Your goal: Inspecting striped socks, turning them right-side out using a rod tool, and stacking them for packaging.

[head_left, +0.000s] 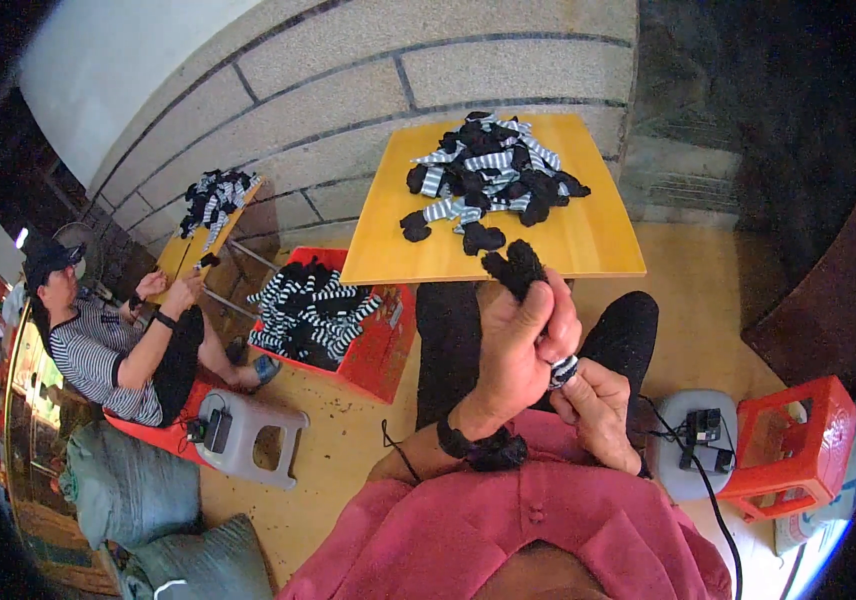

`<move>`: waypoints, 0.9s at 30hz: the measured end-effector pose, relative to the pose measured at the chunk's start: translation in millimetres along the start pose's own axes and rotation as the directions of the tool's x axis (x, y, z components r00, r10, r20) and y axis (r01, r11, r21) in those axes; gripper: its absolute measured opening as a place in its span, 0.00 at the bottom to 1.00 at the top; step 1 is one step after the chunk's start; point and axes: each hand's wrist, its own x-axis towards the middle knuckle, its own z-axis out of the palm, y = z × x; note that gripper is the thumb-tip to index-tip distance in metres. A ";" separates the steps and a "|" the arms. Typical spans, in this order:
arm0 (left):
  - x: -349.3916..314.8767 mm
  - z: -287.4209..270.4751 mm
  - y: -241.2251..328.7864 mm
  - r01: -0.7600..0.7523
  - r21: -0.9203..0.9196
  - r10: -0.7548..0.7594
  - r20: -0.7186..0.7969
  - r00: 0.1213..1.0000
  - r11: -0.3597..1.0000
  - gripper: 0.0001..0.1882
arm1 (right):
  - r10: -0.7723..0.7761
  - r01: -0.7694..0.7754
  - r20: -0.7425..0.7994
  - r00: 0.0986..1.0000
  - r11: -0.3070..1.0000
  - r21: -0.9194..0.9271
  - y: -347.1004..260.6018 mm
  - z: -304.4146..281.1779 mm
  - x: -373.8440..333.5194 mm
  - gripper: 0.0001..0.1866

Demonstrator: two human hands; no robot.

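Observation:
Above my lap, just in front of the near edge of the yellow table (398, 245), both hands are on a black-and-white striped sock (516, 268). My left hand (516, 355) is closed round it, and its bunched black part sticks out above the fingers. Lower down, my right hand (596, 405) pinches the striped part (563, 372). The stretch inside my left hand is hidden. A loose pile of black and striped socks (493, 165) lies on the table, with one black bunch (483, 238) close to the near edge.
A red crate (378, 345) full of striped socks stands left of the table. Further left, a seated person (113, 340) works at another yellow table (180, 255) with socks. Grey stool (258, 435) and sacks (143, 485) are at left; grey (673, 465) and red stools (798, 450) at right, with a cable.

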 end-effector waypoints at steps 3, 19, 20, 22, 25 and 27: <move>-3.2 0.9 2.8 0.039 -0.014 -0.039 0.011 0.999 0.999 0.13 | 0.113 -0.127 0.075 0.991 0.967 0.222 -12.5 1.8 1.6 0.12; 7.3 6.0 19.2 -0.188 0.301 0.278 -0.294 0.914 0.935 0.14 | -0.029 0.053 -0.095 0.995 0.962 0.269 3.3 20.2 3.3 0.08; 4.3 4.0 14.3 -0.190 0.388 0.310 -0.276 0.910 0.902 0.13 | -0.029 0.055 -0.098 0.995 0.962 0.269 1.8 20.8 3.7 0.08; -2.9 1.3 5.5 -0.167 0.455 0.320 -0.284 0.904 0.875 0.10 | 0.023 0.020 -0.126 0.992 0.945 0.327 -2.2 21.3 5.1 0.14; -6.9 -5.6 -0.8 -0.152 0.537 0.335 -0.260 0.906 0.830 0.09 | 0.053 -0.011 -0.095 0.994 0.920 0.391 -9.0 23.5 7.7 0.21; -5.4 -2.9 -0.5 -0.177 0.488 0.343 -0.275 0.898 0.855 0.08 | 0.068 -0.069 0.020 0.998 0.876 0.477 -12.7 17.9 9.3 0.25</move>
